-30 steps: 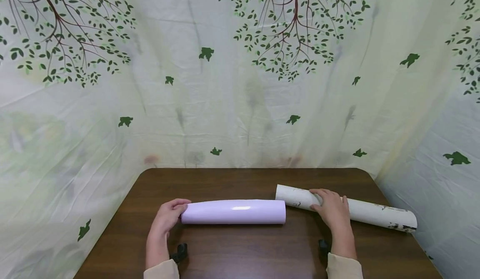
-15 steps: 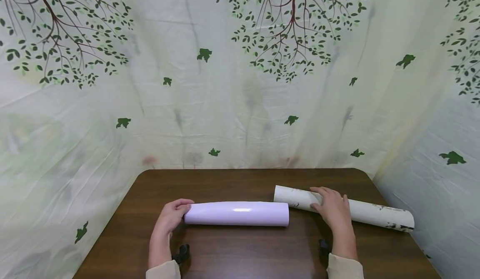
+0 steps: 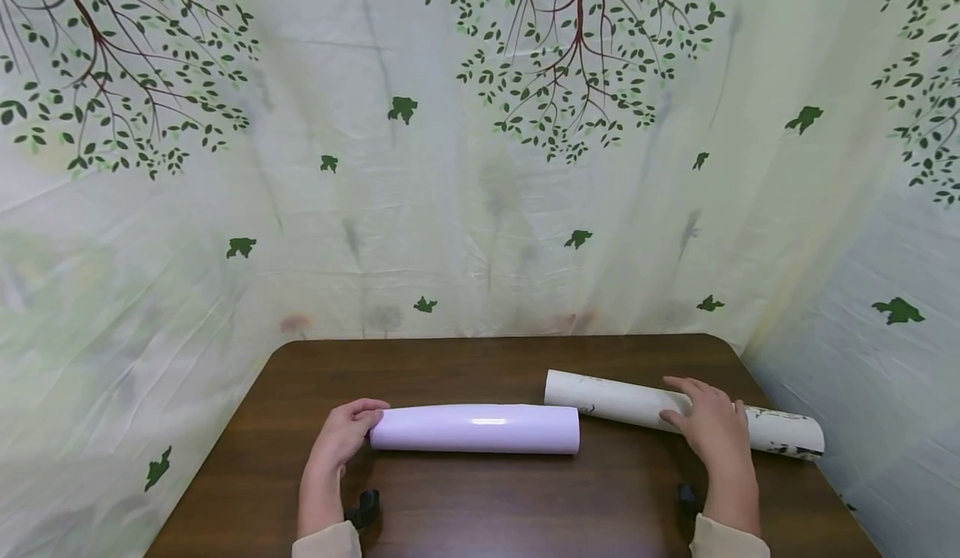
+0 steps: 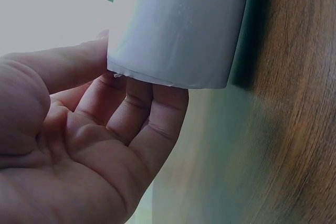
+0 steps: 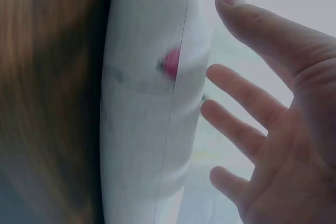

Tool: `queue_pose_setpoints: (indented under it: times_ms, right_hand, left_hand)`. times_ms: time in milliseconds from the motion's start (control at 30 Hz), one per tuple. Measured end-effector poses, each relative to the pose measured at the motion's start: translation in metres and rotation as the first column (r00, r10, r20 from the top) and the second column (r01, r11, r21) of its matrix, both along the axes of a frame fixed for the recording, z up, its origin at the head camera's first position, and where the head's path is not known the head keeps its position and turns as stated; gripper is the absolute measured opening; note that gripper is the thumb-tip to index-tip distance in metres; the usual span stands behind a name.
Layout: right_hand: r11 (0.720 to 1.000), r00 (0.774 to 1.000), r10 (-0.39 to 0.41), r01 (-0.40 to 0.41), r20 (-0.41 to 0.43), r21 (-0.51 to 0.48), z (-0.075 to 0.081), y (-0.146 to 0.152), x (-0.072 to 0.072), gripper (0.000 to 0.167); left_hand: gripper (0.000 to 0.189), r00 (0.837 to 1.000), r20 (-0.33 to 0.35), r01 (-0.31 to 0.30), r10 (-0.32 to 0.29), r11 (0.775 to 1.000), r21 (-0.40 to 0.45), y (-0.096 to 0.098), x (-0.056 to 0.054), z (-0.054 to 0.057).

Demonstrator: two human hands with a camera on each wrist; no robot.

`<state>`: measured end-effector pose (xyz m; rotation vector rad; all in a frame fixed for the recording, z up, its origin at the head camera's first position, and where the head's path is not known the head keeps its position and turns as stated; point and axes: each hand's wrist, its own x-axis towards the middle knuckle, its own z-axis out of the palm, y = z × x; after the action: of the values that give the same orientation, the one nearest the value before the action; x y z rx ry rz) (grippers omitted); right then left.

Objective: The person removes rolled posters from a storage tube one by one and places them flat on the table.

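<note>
A glossy pale-lavender roll (image 3: 480, 431) lies crosswise on the brown table, its left end pinched by my left hand (image 3: 337, 441). The left wrist view shows the thumb on one side of that end (image 4: 173, 40) and the fingers on the other. To the right, a matte white paper roll (image 3: 615, 396) with dark printed marks lies at a slant. Above its right half hovers my right hand (image 3: 716, 424). In the right wrist view its fingers are spread and stand off the roll (image 5: 147, 114), where a lengthwise seam and a pink spot show.
The brown table (image 3: 480, 500) has rounded back corners. Behind it hangs a pale cloth backdrop (image 3: 480, 208) printed with leafy branches. Small black objects (image 3: 365, 508) show beside the wrists. The white roll's right end reaches the table's right edge.
My right hand has slid rightward along the white roll and its fingers have come away. The lavender roll and my left hand have shifted slightly right, then stayed.
</note>
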<state>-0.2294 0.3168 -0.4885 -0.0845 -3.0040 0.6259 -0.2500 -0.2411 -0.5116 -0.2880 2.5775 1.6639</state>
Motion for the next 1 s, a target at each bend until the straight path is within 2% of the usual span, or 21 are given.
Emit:
queue_pose_setpoints:
  times_ms: [233, 400, 567, 733, 1000]
  right_hand:
    - [0.999, 0.996, -0.053, 0.053, 0.074, -0.002, -0.001, 0.036, 0.009, 0.08]
    - [0.997, 0.992, -0.072, 0.072, 0.105, 0.004, -0.004, 0.049, 0.01, 0.085]
    - [0.998, 0.989, -0.067, 0.068, 0.129, -0.006, -0.01, 0.051, 0.008, 0.079]
    - [0.996, 0.99, -0.09, 0.09, 0.106, 0.002, -0.013, 0.048, 0.006, 0.068]
    - [0.994, 0.986, -0.107, 0.11, 0.125, -0.011, -0.015, 0.043, 0.005, 0.066]
  left_hand:
    - [0.028, 1.0, -0.004, 0.004, -0.004, 1.0, 0.001, -0.003, 0.001, 0.001]
    - [0.028, 1.0, -0.008, 0.006, -0.006, 1.0, 0.0, -0.004, 0.001, 0.001]
    - [0.027, 1.0, -0.013, 0.006, -0.006, 1.0, -0.001, -0.004, 0.002, 0.002]
    - [0.027, 1.0, -0.02, 0.0, 0.0, 1.0, 0.0, -0.002, 0.003, 0.002]
    - [0.026, 1.0, -0.007, -0.006, 0.006, 1.0, -0.005, 0.0, 0.003, 0.001]
